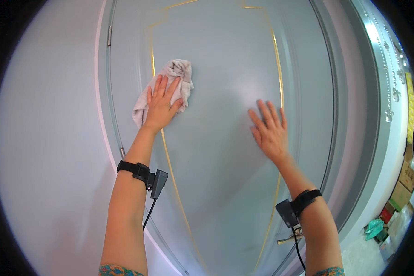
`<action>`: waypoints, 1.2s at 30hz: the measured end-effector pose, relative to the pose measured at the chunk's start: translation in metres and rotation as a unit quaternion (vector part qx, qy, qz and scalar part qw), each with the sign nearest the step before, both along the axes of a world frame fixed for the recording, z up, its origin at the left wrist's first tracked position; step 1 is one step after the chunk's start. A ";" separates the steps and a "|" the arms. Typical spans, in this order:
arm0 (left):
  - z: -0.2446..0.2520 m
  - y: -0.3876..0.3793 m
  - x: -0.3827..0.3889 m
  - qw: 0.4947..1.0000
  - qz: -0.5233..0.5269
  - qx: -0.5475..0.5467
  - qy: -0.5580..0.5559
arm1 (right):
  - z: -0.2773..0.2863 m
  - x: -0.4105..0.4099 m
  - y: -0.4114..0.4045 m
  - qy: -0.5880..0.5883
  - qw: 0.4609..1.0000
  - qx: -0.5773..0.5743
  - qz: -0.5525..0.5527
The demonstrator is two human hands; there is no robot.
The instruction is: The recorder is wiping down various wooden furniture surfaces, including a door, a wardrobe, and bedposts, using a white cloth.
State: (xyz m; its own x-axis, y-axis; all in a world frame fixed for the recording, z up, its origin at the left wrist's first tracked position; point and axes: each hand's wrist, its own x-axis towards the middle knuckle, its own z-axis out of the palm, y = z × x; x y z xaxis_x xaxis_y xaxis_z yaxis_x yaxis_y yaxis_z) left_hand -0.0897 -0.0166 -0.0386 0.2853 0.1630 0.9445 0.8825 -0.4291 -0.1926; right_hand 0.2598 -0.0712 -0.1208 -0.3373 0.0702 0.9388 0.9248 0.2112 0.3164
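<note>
A grey door (220, 145) with thin gold trim lines fills the middle of the view. My left hand (162, 103) lies flat, fingers spread, on a crumpled pale cloth (184, 81) pressed to the door's upper left part, over the left gold line. To the right, my right hand (270, 131) is raised at the door near the right gold line, palm towards the surface, fingers apart and holding nothing; whether it touches the door I cannot tell. Each forearm wears a black strap with a small cabled device.
A door handle (286, 239) shows low on the right, partly behind my right forearm. Hinges (109, 36) line the left edge beside a pale wall (48, 120). Bead strings (388, 86) hang at the far right, above cardboard boxes (407, 176) and plastic bags (374, 228).
</note>
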 end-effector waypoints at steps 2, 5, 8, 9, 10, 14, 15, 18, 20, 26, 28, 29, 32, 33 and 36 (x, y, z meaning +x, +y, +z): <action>-0.004 0.007 -0.015 0.999 0.002 0.013 -0.038 | 0.022 -0.008 0.004 0.018 1.000 0.013 0.003; -0.009 0.018 -0.013 0.996 -0.004 0.042 -0.082 | 0.051 -0.020 0.016 0.075 0.994 0.077 0.001; -0.015 0.022 -0.001 0.987 -0.007 0.078 -0.142 | 0.056 -0.030 0.027 0.109 0.990 0.089 -0.020; -0.015 0.023 0.005 0.987 0.001 0.077 -0.143 | 0.060 -0.030 0.030 0.108 0.990 0.086 -0.013; -0.016 0.024 0.010 0.985 0.003 0.088 -0.151 | 0.064 -0.027 0.031 0.116 0.989 0.094 -0.021; -0.015 0.019 0.011 0.986 0.041 0.083 -0.136 | 0.108 -0.019 0.047 0.125 0.985 0.112 -0.033; -0.015 0.017 0.012 0.988 0.041 0.065 -0.133 | 0.124 -0.015 0.050 0.122 0.985 0.115 -0.041; -0.019 0.012 0.008 0.986 0.055 0.055 -0.144 | 0.174 -0.014 0.063 0.137 0.983 0.114 -0.033; -0.023 0.013 0.002 0.986 0.076 0.027 -0.144 | 0.210 -0.012 0.074 0.145 0.983 0.111 -0.034; -0.056 0.001 0.006 0.982 0.080 -0.084 -0.149 | 0.307 -0.003 0.095 0.148 0.979 0.134 -0.040; -0.069 -0.007 0.005 0.979 0.086 -0.105 -0.153 | 0.334 -0.001 0.092 0.155 0.978 0.132 -0.045; -0.076 -0.009 -0.001 0.981 0.103 -0.100 -0.134 | 0.346 -0.001 0.092 0.161 0.977 0.130 -0.047; -0.046 -0.019 0.013 0.982 0.098 -0.102 -0.123 | 0.383 0.012 0.082 0.152 0.979 0.128 -0.047; -0.030 -0.021 0.020 0.982 0.097 -0.099 -0.126 | 0.393 0.019 0.075 0.153 0.978 0.128 -0.054; 0.016 -0.036 0.041 0.984 0.086 -0.089 -0.131 | 0.408 0.037 0.053 0.152 0.978 0.131 -0.051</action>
